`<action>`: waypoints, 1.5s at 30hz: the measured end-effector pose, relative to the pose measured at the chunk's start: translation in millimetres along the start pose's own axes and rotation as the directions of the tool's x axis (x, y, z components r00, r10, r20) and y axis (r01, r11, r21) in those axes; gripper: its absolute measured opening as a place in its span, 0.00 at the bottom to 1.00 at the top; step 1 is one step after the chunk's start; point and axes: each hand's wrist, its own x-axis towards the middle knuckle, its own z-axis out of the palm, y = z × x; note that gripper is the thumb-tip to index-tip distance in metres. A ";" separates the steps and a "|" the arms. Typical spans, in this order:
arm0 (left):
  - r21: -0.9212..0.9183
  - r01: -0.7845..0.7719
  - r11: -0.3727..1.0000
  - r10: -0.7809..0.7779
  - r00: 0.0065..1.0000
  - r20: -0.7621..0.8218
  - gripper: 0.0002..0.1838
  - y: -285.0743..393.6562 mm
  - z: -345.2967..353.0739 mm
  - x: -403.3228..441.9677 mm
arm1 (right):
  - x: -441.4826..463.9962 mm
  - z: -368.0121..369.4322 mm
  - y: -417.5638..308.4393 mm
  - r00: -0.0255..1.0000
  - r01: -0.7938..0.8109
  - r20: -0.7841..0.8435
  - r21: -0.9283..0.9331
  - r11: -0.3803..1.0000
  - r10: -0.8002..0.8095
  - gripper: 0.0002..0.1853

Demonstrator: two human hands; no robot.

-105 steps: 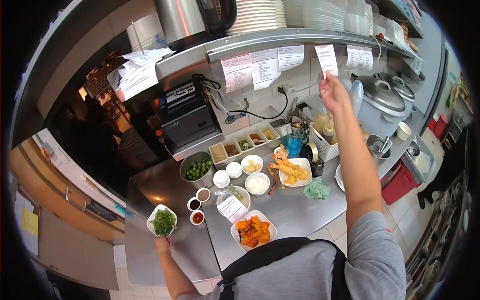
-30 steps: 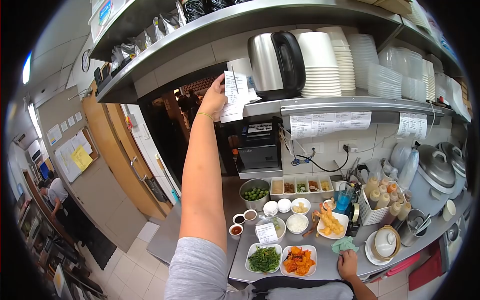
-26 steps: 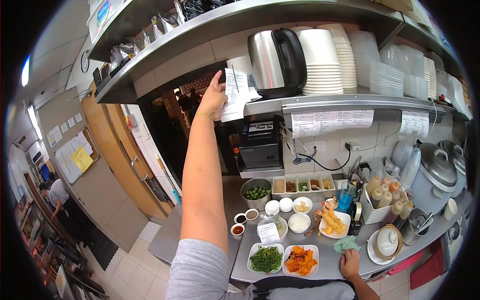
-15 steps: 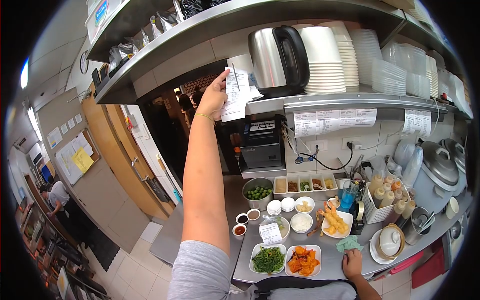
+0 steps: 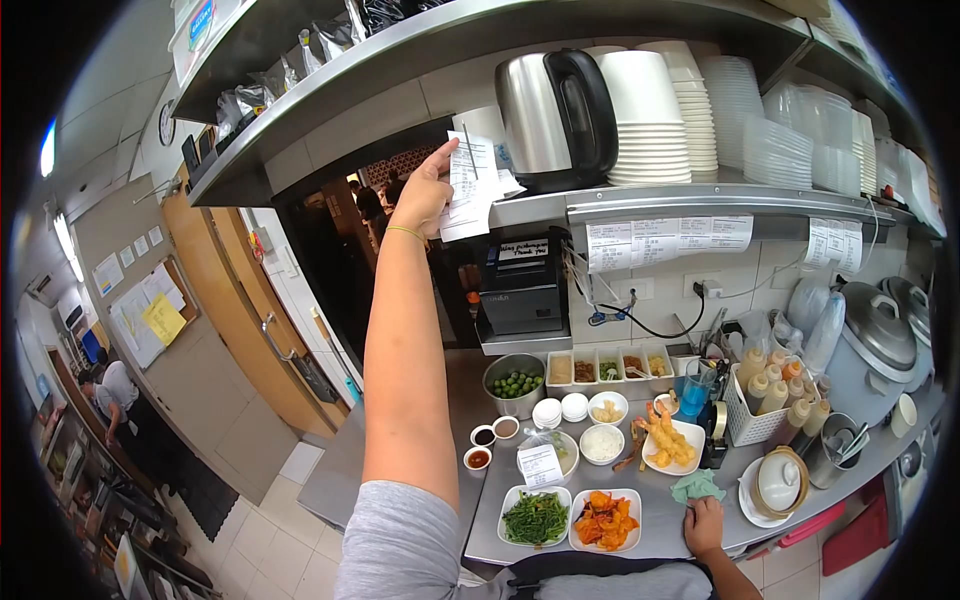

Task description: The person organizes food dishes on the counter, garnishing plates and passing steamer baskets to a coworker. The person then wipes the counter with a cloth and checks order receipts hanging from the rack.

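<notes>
My left hand (image 5: 422, 200) is raised to the shelf edge, its fingers closed on a printed receipt (image 5: 466, 212). A thin dark spike stands by the receipt's top, with more paper behind. My right hand (image 5: 704, 524) rests at the counter's front edge, fingers forward against the near edge of a crumpled green cloth (image 5: 697, 486); it grips nothing that I can see. To its left sit a dish of green vegetables (image 5: 535, 518) and a dish of orange kimchi-like pieces (image 5: 604, 520). Beyond the cloth is a plate of fried tempura (image 5: 672, 445).
A steel kettle (image 5: 540, 120) and stacked white bowls (image 5: 645, 125) stand on the shelf above a black printer (image 5: 522, 285). Sauce bottles fill a white basket (image 5: 757, 424). A lidded pot (image 5: 780, 485) sits at right. Another person (image 5: 120, 390) stands far left.
Both hands stay in nearly the same place, the left still at the receipt. The other person at far left has shifted an arm slightly.
</notes>
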 end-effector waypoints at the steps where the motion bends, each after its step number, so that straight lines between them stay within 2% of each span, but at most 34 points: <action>1: 0.002 0.001 1.000 -0.001 1.000 0.000 0.46 0.0 0.0 0.1 | 0.0 0.4 0.5 1.000 -0.001 0.000 0.002 1.000 0.001 0.10; 10: -0.003 -0.056 0.998 0.056 0.998 0.000 0.49 -5.9 -3.2 2.7 | 0.1 1.6 1.5 1.000 -0.003 0.007 0.010 1.000 0.003 0.10; 11: -0.071 -0.087 0.994 0.083 0.995 -0.056 0.48 -9.7 -1.6 2.7 | 0.4 2.9 2.9 1.000 -0.004 0.010 0.015 1.000 0.004 0.11; 13: 0.180 0.070 0.981 -0.065 0.997 -0.033 0.41 -8.5 -7.7 4.7 | 2.3 5.6 6.6 1.000 -0.002 0.014 0.008 1.000 0.002 0.11; 14: 0.601 0.051 0.798 -0.062 0.998 -0.003 0.35 3.1 -1.6 -2.3 | 0.6 6.0 7.1 1.000 -0.002 0.027 -0.005 1.000 0.002 0.11; 15: 0.892 -0.003 0.452 -0.083 0.995 0.045 0.30 12.0 2.3 -4.4 | 1.9 3.3 3.5 1.000 0.013 0.028 -0.019 1.000 -0.012 0.12; 16: 0.966 -0.254 0.047 -0.029 0.966 0.256 0.22 -2.4 -11.3 19.1 | 1.9 5.3 5.6 0.999 0.031 0.030 -0.024 0.999 -0.031 0.12; 17: 0.809 -0.465 -0.359 -0.070 0.878 0.473 0.16 -21.8 -26.9 33.7 | 3.4 3.6 1.9 0.999 0.008 0.048 -0.015 1.000 -0.007 0.12; 18: 0.999 -0.037 -0.036 -0.133 0.991 0.032 0.13 -33.6 -21.5 26.6 | 3.4 5.4 4.0 0.998 0.017 0.056 -0.011 1.000 -0.016 0.12; 20: 0.952 0.092 0.291 0.171 0.974 -0.146 0.13 -11.7 0.6 -4.3 | 0.7 5.7 3.9 0.997 0.023 0.071 -0.035 0.999 -0.020 0.11; 21: 0.943 -0.283 0.176 0.632 0.767 0.112 0.16 18.0 14.6 -41.8 | 4.2 7.1 3.2 0.998 0.031 0.062 -0.040 0.999 -0.028 0.11; 22: 0.902 -0.335 0.274 0.643 0.761 0.088 0.17 34.1 33.8 -86.3 | 6.5 7.0 2.6 0.997 0.040 0.061 -0.038 0.998 -0.038 0.11; 24: 0.855 -0.342 0.390 0.528 0.844 0.096 0.09 33.6 52.3 -159.1 | 6.0 6.2 -0.8 0.998 0.047 0.051 -0.029 0.998 -0.046 0.10; 25: 0.748 -0.224 0.625 0.296 0.954 0.038 0.07 31.6 63.3 -196.9 | 5.4 7.0 -1.7 0.997 0.045 0.057 -0.028 0.999 -0.043 0.10; 26: 0.754 -0.172 0.634 0.106 0.985 0.135 0.09 -0.1 55.9 -228.1 | 5.6 7.3 -1.6 0.997 0.042 0.062 -0.029 0.999 -0.040 0.10; 27: 0.763 -0.121 0.635 -0.085 0.971 0.225 0.14 -45.4 42.0 -264.5 | 6.9 7.5 -1.1 0.997 0.042 0.064 -0.030 0.999 -0.040 0.10; 28: 0.772 0.016 0.636 -0.326 0.911 0.250 0.10 -80.7 35.8 -305.7 | 7.0 7.6 -0.8 0.996 0.051 0.070 -0.029 0.998 -0.048 0.10; 29: 0.812 0.259 0.523 -0.673 0.710 0.207 0.09 -106.7 35.9 -337.9 | 7.2 7.7 -0.1 0.996 0.053 0.072 -0.028 0.998 -0.050 0.10; 30: 0.854 0.234 0.465 -0.719 0.662 0.210 0.11 -182.6 19.8 -396.1 | 7.0 8.6 0.1 0.996 0.055 0.073 -0.026 0.998 -0.053 0.10; 31: 0.739 0.295 0.605 -0.755 0.509 0.414 0.14 -257.9 2.2 -452.0 | 7.2 9.7 0.1 0.996 0.055 0.073 -0.024 0.998 -0.053 0.11; 32: 0.594 0.634 0.495 -0.869 0.366 0.333 0.16 -241.7 17.8 -467.5 | 6.9 10.7 0.4 0.996 0.055 0.074 -0.034 0.998 -0.052 0.11; 33: 0.379 0.879 0.288 -0.938 0.179 0.298 0.18 -224.5 39.7 -475.7 | 6.9 12.3 0.9 0.996 0.056 0.077 -0.043 0.998 -0.052 0.11; 35: 0.219 0.948 0.231 -0.937 0.156 0.314 0.19 -231.0 61.1 -495.7 | 5.9 13.7 0.1 0.995 0.060 0.082 -0.071 0.996 -0.054 0.12; 38: 0.008 0.975 0.220 -0.944 0.211 0.254 0.17 -260.2 80.5 -520.1 | 5.9 13.8 -3.6 0.995 0.072 0.079 -0.103 0.992 -0.064 0.12; 41: 0.076 0.923 0.379 -0.922 0.369 0.118 0.15 -244.1 77.3 -524.2 | 4.2 15.7 -3.2 0.995 0.066 0.086 -0.115 0.991 -0.056 0.12; 42: 0.155 0.892 0.424 -0.905 0.418 0.075 0.14 -241.9 71.3 -529.2 | 4.4 15.9 -4.1 0.995 0.071 0.077 -0.115 0.991 -0.063 0.12; 45: 0.207 0.859 0.469 -0.881 0.471 0.041 0.14 -229.4 39.9 -541.7 | 4.5 17.2 -6.4 0.996 0.058 0.081 -0.120 0.991 -0.049 0.11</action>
